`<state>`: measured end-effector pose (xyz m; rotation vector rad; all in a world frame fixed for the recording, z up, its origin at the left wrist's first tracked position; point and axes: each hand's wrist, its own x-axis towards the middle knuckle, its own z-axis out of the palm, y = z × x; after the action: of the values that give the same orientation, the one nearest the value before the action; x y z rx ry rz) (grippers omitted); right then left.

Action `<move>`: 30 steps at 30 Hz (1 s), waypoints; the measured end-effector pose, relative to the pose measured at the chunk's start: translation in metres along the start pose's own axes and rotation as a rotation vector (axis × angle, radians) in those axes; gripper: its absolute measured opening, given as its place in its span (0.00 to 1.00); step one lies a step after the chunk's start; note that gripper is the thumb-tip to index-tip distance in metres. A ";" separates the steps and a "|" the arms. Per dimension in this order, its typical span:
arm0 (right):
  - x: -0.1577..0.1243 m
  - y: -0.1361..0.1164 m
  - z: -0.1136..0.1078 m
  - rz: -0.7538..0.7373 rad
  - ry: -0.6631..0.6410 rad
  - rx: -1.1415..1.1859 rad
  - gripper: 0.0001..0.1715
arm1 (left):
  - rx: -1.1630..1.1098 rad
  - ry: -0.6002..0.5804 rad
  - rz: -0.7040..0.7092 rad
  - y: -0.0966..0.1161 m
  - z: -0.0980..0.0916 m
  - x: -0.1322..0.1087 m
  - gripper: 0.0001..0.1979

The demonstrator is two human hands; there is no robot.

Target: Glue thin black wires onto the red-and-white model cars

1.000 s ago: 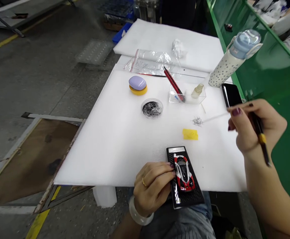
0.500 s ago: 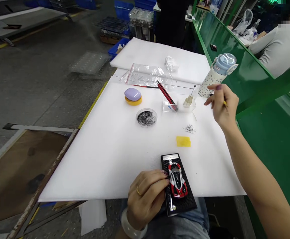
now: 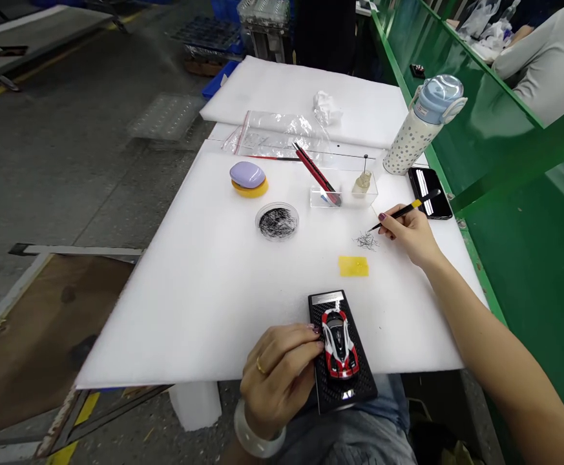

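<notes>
"What is your left hand doing?"

"My left hand grips the left edge of a black base, fingers bent over its top, the thumb hidden. A red, white and black model car sits on that base, its length running near to far. I can't tell whether my fingertips touch the car."

"Where is the base?"

"At the near edge of the white tabletop, its near end sticking out over my lap."

"And your right hand?"

"My right hand is closed around a slim black tool with a yellow band, held like a pen. Its tip points left, at the far side of a loose pile of fine black strands. Whether it touches them, I can't tell."

"What is around there?"

"A yellow piece lies between the pile and the base. To the left is a round clear dish of more black strands. Farther off, a clear tray holds a small bottle and a red-and-black tool leaning out to the left. To the right are a phone and a dotted drinking bottle."
</notes>
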<state>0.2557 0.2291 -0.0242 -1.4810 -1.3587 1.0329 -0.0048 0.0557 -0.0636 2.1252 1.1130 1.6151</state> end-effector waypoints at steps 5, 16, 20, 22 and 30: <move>0.000 -0.002 0.007 0.077 0.081 -0.010 0.10 | -0.021 -0.017 0.010 -0.001 -0.001 -0.003 0.10; 0.002 -0.002 0.011 0.101 0.105 -0.076 0.08 | -0.020 -0.020 0.030 -0.002 0.000 -0.002 0.08; 0.002 0.001 0.010 0.083 0.124 -0.032 0.08 | -0.016 -0.030 0.035 -0.002 0.000 -0.001 0.08; 0.002 0.002 0.010 0.077 0.138 -0.019 0.08 | -0.015 -0.030 0.037 -0.002 0.000 -0.001 0.08; 0.005 0.005 0.011 0.080 0.143 -0.061 0.08 | -0.024 -0.027 0.036 -0.003 0.000 -0.003 0.09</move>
<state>0.2465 0.2342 -0.0322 -1.6340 -1.2484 0.9238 -0.0063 0.0561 -0.0677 2.1572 1.0470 1.6021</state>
